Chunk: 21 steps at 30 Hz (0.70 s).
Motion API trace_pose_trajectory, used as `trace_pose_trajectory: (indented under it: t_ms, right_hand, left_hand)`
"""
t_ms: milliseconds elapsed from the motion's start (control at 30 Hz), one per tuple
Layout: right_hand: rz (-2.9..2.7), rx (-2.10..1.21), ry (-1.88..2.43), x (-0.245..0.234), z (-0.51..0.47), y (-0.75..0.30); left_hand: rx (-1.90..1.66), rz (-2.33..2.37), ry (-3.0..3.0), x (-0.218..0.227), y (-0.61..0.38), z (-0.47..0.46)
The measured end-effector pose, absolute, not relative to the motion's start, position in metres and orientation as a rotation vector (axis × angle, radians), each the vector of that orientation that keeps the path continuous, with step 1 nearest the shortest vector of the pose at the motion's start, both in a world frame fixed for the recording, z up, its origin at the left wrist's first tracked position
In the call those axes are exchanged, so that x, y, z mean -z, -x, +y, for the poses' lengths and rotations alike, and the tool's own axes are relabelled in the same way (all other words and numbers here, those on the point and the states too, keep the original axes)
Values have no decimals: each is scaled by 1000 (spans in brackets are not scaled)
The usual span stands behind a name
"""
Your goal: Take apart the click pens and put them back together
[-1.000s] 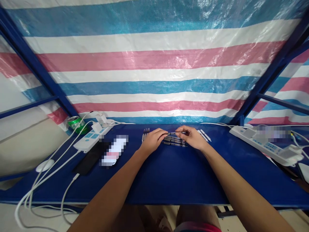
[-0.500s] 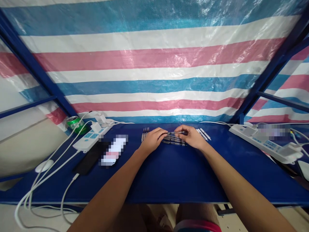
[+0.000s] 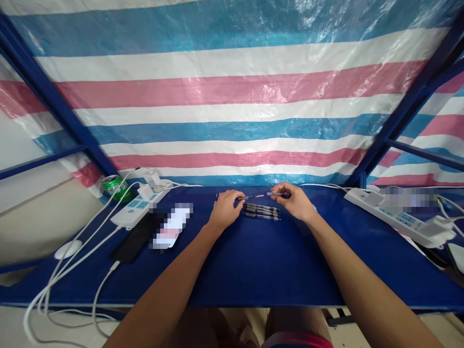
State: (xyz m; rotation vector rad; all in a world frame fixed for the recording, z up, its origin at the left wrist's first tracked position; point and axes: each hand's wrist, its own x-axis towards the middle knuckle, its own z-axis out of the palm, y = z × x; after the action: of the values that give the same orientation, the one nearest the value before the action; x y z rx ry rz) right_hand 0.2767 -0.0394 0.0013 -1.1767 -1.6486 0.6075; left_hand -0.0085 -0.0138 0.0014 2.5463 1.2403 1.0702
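Observation:
My left hand is closed on a pen's dark upper part with a thin refill sticking out to the right. Facing it across a small gap, my right hand pinches a clear pen barrel. Several dark, clear-bodied pens lie side by side on the blue table just below the two hands. Beyond my left hand peeks the dark end of another piece, mostly hidden. At my right wrist a bit of a white piece shows.
On the left are a phone with a blurred screen, a black slab-like device, a power strip with white cables and a green can. Another power strip lies right. A striped sheet hangs behind the blue table.
My hands have moved apart. The pen they held together is now in two pieces, with the refill bared on the left and the barrel in my right hand.

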Motion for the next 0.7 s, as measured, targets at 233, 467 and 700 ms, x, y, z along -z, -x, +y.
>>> trace_pose_trajectory:
  t_ms: [233, 467, 700]
  right_hand:
    - [-1599, -464, 1345, -4, -41, -282]
    - [-1617, -345, 1504, 6, -36, -291]
    - [-1628, -303, 1577, 8, -33, -296]
  left_hand:
    - [-1096, 1389, -2458, -2, 16, -8]
    - [-881, 1745, -2546, -4, 22, -9]
    - [-871, 1879, -2491, -1, 26, -7]
